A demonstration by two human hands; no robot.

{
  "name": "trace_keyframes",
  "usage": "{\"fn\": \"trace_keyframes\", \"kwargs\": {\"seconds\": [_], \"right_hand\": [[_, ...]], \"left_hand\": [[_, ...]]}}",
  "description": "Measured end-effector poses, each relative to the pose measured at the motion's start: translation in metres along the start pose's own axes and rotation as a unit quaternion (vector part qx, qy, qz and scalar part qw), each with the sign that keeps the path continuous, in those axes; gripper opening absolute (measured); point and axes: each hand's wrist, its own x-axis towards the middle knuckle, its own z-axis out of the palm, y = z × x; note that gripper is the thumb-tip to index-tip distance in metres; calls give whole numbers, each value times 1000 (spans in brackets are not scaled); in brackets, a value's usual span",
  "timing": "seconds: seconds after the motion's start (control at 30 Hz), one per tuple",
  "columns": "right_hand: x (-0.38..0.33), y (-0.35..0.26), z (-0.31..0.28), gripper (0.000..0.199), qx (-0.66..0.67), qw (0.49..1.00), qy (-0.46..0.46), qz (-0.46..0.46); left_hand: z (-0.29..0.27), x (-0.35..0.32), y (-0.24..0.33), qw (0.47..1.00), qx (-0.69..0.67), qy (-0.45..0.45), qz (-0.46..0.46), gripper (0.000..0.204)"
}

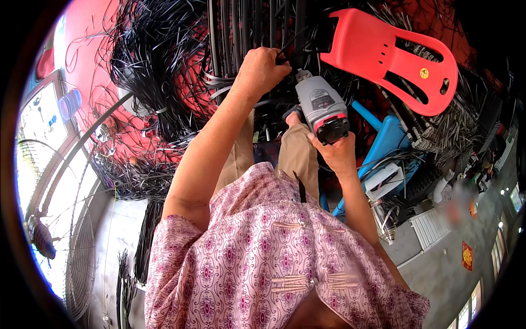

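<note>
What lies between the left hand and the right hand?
In the head view, the grey power tool: the right hand grips its near end, and its nose points toward the left hand's fingertips.

I wear a loose shirt (246, 252) of light pink colour, with short sleeves (172, 238). On its whole cloth a pattern is printed: purple oval medallions (230, 254) and thin, dark, curling lines. On the front there are beige corded ornaments (289, 283), a near set and a far set, each with a small shiny bead (312, 281). My trousers (298, 156) are plain khaki. My left grip (263, 71) and right grip (338, 156) are bare hands.
</note>
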Motion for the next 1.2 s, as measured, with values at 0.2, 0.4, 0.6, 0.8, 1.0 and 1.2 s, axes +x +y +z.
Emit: {"fn": "trace_keyframes", "kwargs": {"seconds": [0.2, 0.4, 0.6, 0.8, 1.0, 1.2], "right_hand": [[0, -3, 0, 51, -14, 1000, 13, 10], [2, -12, 11, 25, -7, 997, 71, -17], [-14, -14, 5, 20, 141, 985, 93, 39], [-38, 15, -23, 19, 239, 951, 160, 112], [-63, 76, -52, 19, 193, 946, 209, 158], [-82, 80, -62, 42, 234, 925, 265, 137]], "left_hand": [[0, -1, 6, 1000, -3, -1, -8, 29], [1, -1, 4, 1000, -13, 4, 13, 33], [-11, -5, 3, 997, -61, -31, 22, 24], [-3, -25, -2, 962, -249, 109, -20, 18], [-59, -43, -38, 913, -278, 269, -133, 19], [-139, -101, -141, 883, -268, 344, -175, 27]]}}
